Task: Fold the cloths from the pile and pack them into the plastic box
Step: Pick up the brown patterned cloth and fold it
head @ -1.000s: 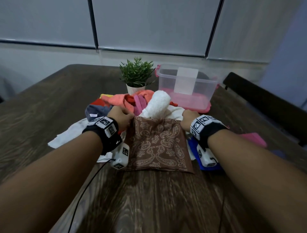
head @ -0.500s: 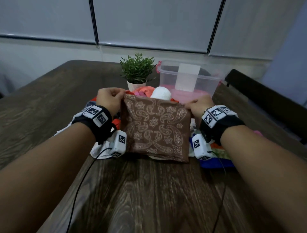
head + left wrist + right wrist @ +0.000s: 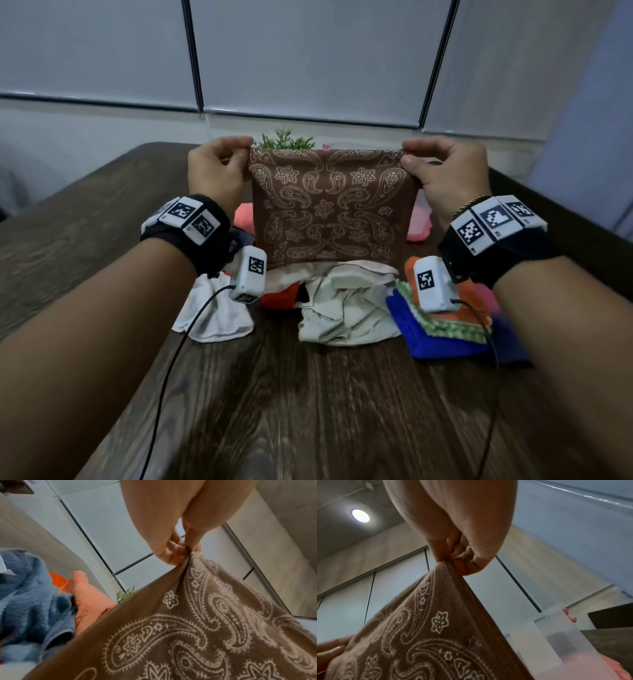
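Two hands hold one brown paisley cloth (image 3: 329, 209) up at centre frame in the head view; the left hand (image 3: 217, 173) pinches its upper left corner, the right hand (image 3: 445, 171) its upper right corner; the top edge runs taut and nearly level between them; the cloth hangs flat below, its lower edge just above the pile (image 3: 342, 301).
Left wrist view: thumb and curled fingers (image 3: 173, 550) close on the corner at centre frame; fabric fans out toward the lower right; the remaining fingers are tucked in, not spread.
Right wrist view: fingertips (image 3: 464, 561) pinch the corner at centre frame; cloth drops toward the lower left; the other hand shows at the lower left edge.
Pile on the wooden table (image 3: 308, 411) under the cloth: a crumpled cream cloth (image 3: 346, 315) at centre, a white cloth (image 3: 215, 315) to its left, a red piece between them; a stack with a blue cloth (image 3: 442, 342) lowest, green-patterned and orange above it, at right.
Plastic box (image 3: 556, 639) shows in the lower right of the right wrist view, pink inside; in the head view the cloth hides most of it.
Green plant (image 3: 287, 142) peeks over the top edge of the cloth.
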